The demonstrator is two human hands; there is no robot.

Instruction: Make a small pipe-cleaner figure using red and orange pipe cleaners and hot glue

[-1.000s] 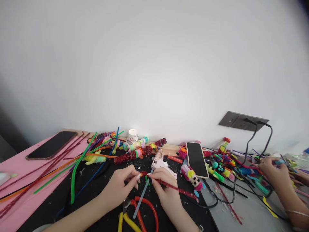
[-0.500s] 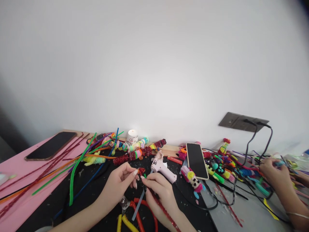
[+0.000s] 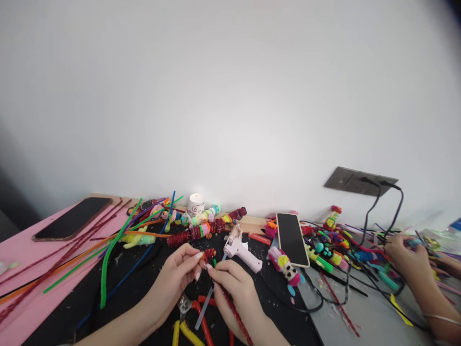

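Above the black mat, my left hand (image 3: 176, 274) pinches a small coil of red tinsel pipe cleaner (image 3: 209, 253) between thumb and fingers. Close beside it, my right hand (image 3: 237, 288) is closed on a long red tinsel pipe cleaner (image 3: 238, 318), whose tail runs down across the palm. Whether the coil and this length are one piece is hidden by the fingers. A pale glue gun (image 3: 244, 254) lies just beyond my right hand, its clear glue stick (image 3: 204, 307) passing beneath the fingers. Below sit pliers (image 3: 184, 305) with red and yellow handles.
Loose pipe cleaners (image 3: 108, 259) and a dark phone (image 3: 74, 218) lie left. Finished pipe-cleaner figures (image 3: 288, 269), a white-edged phone (image 3: 292, 240) and a black cable (image 3: 309, 310) are right. Another person's hand (image 3: 406, 259) works at far right. A paper cup (image 3: 196, 203) stands by the wall.
My left fingers have shifted slightly around the red coil, which shows a little more above them. My right hand stays close by. The whole view has moved slightly.
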